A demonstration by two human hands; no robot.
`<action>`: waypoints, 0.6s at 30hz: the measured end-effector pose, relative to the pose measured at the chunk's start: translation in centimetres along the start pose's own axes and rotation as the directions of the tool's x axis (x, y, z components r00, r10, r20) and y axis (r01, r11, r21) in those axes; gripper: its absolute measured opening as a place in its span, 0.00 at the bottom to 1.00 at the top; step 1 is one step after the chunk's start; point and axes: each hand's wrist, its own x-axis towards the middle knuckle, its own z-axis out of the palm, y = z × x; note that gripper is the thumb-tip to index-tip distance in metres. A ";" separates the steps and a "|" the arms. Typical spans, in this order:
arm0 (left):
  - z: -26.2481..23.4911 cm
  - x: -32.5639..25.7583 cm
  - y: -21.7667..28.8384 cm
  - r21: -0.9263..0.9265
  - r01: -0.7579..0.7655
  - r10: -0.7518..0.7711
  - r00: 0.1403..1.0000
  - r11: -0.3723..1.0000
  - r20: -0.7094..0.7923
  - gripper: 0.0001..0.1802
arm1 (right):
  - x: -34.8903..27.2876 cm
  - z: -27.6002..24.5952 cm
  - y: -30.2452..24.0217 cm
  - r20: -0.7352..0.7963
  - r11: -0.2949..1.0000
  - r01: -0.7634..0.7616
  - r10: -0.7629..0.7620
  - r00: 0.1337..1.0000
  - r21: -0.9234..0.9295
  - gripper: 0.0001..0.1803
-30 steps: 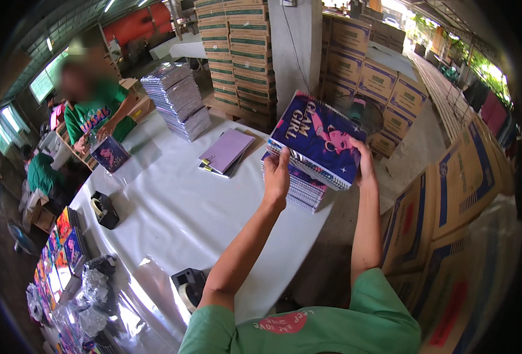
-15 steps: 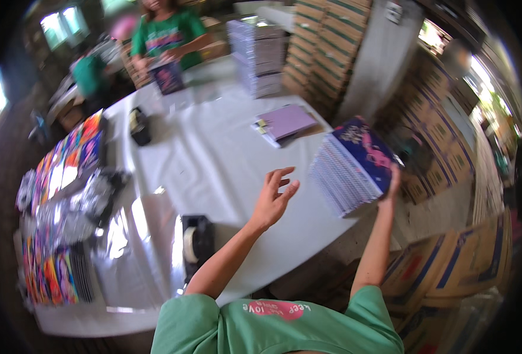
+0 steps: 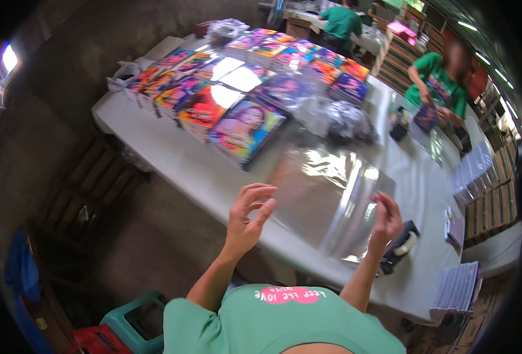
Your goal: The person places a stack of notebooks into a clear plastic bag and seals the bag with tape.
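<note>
1. Nearest, the left hand [image 3: 244, 223] is hovering by the near edge of the white table [image 3: 184, 165], its fingers curving apart from the thumb and gripping nothing.
2. The right hand [image 3: 386, 221] is hanging over the right side of the clear plastic sheets [image 3: 314, 200], its fingers curling inward; whether they are pinching the film, I cannot tell.
3. The clear plastic sheets are lying flat between and beyond the hands, probably being kept there for easy reach from either side.
4. A black tape dispenser [image 3: 398, 248] is standing just beside the right wrist, seemingly being kept close for that hand.
5. Stacks of colourful notebooks [image 3: 249, 127] are filling the far left, sitting in close rows, perhaps for keeping count and saving room.
6. A crumpled plastic bag [image 3: 337, 115] is resting against those stacks, apparently being left aside.
7. Across the table, a co-worker [image 3: 444, 82] is holding a dark notebook [image 3: 426, 118] with both hands, likely for steadying it; another tape dispenser [image 3: 399, 124] is standing nearby.
</note>
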 end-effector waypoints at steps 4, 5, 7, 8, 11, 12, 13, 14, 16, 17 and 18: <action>-11.9 -0.6 -0.2 -0.184 0.107 -0.156 0.949 0.977 -0.275 0.12 | -2.1 24.0 -0.4 0.547 0.920 0.352 -0.206 0.811 -0.175 0.35; -14.1 -0.2 0.2 -0.259 0.131 -0.211 0.927 0.957 -0.309 0.12 | -2.9 28.7 -0.4 0.640 0.725 0.507 -0.119 0.759 -0.466 0.42; -17.2 0.9 -0.4 -0.402 0.170 -0.293 0.918 0.900 -0.269 0.16 | -4.0 34.6 3.4 0.641 0.508 0.562 -0.025 0.767 -0.652 0.43; -18.6 1.5 -1.0 -0.476 0.192 -0.336 0.911 0.858 -0.240 0.17 | -4.7 35.9 4.7 0.639 0.488 0.552 0.015 0.769 -0.676 0.42; -22.4 4.6 -4.6 -0.710 0.371 -0.534 0.845 0.599 -0.009 0.29 | -4.9 35.3 6.9 0.637 0.513 0.512 0.092 0.765 -0.689 0.33; -23.2 5.8 -6.0 -0.805 0.456 -0.612 0.776 0.378 0.152 0.32 | -5.5 34.5 6.4 0.650 0.578 0.478 0.125 0.749 -0.662 0.28; -23.8 6.9 -7.5 -0.847 0.515 -0.646 0.693 0.133 0.320 0.35 | -6.2 34.8 3.6 0.592 0.711 0.346 0.122 0.797 -0.613 0.24; -24.2 8.0 -8.8 -0.801 0.596 -0.546 0.654 -0.054 0.523 0.44 | -7.1 35.3 -0.2 0.530 0.821 0.210 0.129 0.838 -0.531 0.20; -24.3 10.3 -12.2 -0.850 0.523 -0.373 0.777 -0.066 0.507 0.46 | -9.5 36.0 -4.7 0.741 0.725 0.519 -0.019 0.671 -0.451 0.22; -25.1 11.3 -11.8 -0.884 0.460 -0.389 0.802 -0.083 0.454 0.47 | -9.9 36.8 -8.0 0.874 0.760 0.591 -0.062 0.482 -0.272 0.21; -25.8 12.3 -11.0 -0.913 0.395 -0.397 0.825 -0.104 0.402 0.47 | -9.9 37.8 -10.4 0.954 0.780 0.620 -0.120 0.274 -0.080 0.20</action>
